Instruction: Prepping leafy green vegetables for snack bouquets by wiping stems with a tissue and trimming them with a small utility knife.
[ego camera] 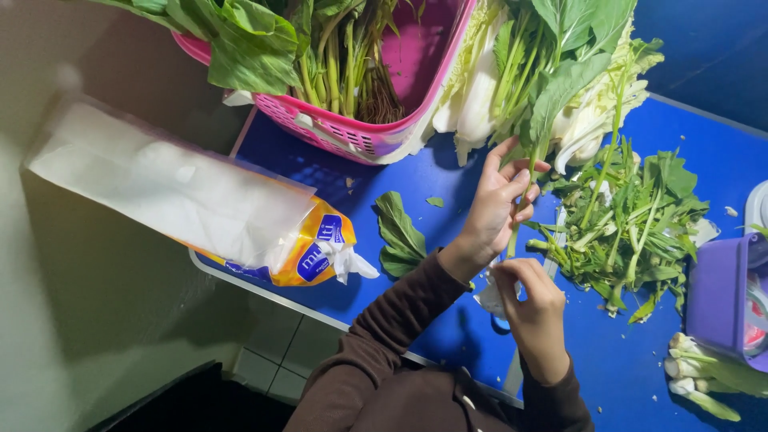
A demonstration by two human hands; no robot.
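The left hand [494,204] is raised over the blue table [448,320], its fingers closed loosely around a thin green stem [524,200] that runs up into a big leaf. The stem stands nearly upright, and its lower end points down toward the right hand [534,312]. The right hand sits just below and beside the left wrist, its fingers curled together around the lower end of the stem. Whether it also grips a tool I cannot tell, since the fingers hide what is inside. A pale scrap lies on the table right under it.

To the right of both hands lies a pile of cut greens [632,228], loose stalks and leaves spread across the table. Above the hands, a bunch of white-stemmed cabbage [480,88] leans against a pink basket [360,132], which holds more leafy greens with roots showing. A single loose leaf [400,236] lies flat on the table to the left of the left wrist. Further left, an open pack of white tissues [200,200] in a yellow and blue wrapper lies over the table's edge. At the far right edge stands a purple container [720,296], with 3 or so trimmed pale stem ends [696,380] lying below it.
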